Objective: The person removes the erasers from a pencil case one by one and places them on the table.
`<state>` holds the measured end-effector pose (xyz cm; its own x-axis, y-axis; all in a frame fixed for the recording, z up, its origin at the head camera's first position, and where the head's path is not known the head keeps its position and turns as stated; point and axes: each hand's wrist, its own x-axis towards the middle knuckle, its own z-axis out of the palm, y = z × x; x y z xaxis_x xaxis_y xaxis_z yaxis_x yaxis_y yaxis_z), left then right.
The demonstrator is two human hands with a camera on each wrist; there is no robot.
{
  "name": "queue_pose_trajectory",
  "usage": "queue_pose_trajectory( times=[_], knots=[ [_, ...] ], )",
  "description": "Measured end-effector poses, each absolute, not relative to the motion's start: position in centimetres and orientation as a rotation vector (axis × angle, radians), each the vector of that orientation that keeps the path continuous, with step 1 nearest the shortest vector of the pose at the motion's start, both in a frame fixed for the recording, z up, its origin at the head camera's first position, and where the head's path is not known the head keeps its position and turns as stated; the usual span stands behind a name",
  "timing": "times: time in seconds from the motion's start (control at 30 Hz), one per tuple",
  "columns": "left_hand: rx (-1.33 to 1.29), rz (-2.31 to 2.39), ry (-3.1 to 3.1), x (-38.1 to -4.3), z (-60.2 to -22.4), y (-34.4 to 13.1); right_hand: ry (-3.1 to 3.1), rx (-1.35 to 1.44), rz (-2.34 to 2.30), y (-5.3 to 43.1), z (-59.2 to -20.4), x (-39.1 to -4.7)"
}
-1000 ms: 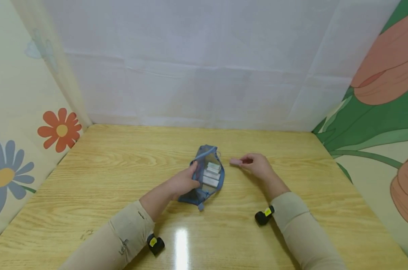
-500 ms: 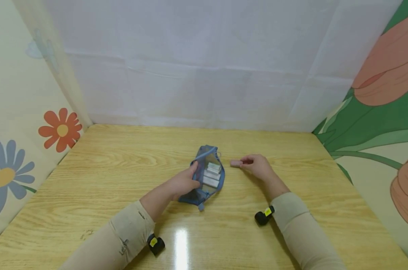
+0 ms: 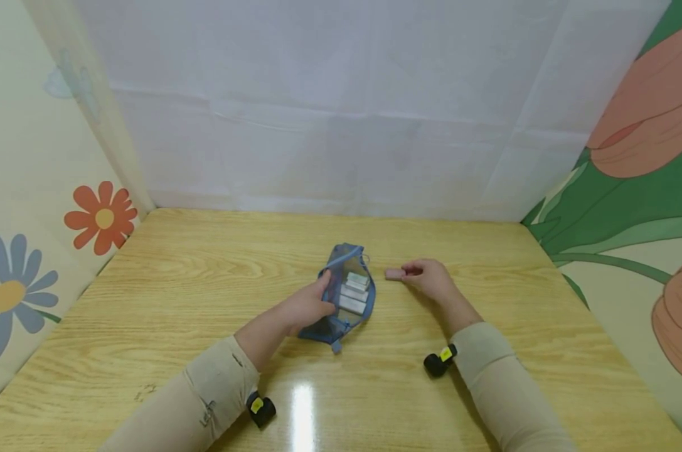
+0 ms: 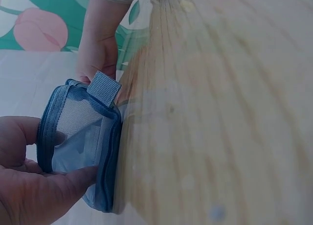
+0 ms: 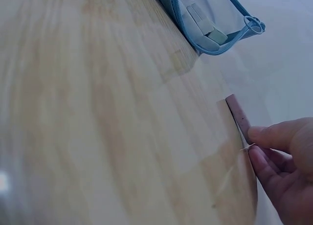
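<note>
no readable text, dark marks [image 3: 207, 412] on left sleeve [image 3: 219, 370] illegible, yellow labels [image 3: 447, 353] on black wrist cameras [image 3: 435, 365] unreadable

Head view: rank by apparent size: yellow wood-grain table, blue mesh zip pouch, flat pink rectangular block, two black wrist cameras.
1. Wood-grain table
2. Blue mesh zip pouch
3. Black left wrist camera and right wrist camera: too alike to rank
4. Pink block, partly hidden by right hand
</note>
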<state>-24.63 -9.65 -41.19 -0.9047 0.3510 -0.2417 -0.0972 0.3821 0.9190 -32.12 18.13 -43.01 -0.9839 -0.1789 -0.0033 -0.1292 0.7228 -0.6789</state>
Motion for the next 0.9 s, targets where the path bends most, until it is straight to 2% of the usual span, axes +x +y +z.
queue_pose_trajectory(
  times=[0.6, 0.9],
  knots=[
    [0.207, 1.527, 2.259, -24.6, -41.1, -9.6, 2.896, -0.174, -1.223, 17.7, -42.6, -31.8],
    [0.207, 1.527, 2.255, -24.6, -41.1, -9.6, 2.863, -0.284, -1.306, 16.4, -41.6, -31.5]
  ],
)
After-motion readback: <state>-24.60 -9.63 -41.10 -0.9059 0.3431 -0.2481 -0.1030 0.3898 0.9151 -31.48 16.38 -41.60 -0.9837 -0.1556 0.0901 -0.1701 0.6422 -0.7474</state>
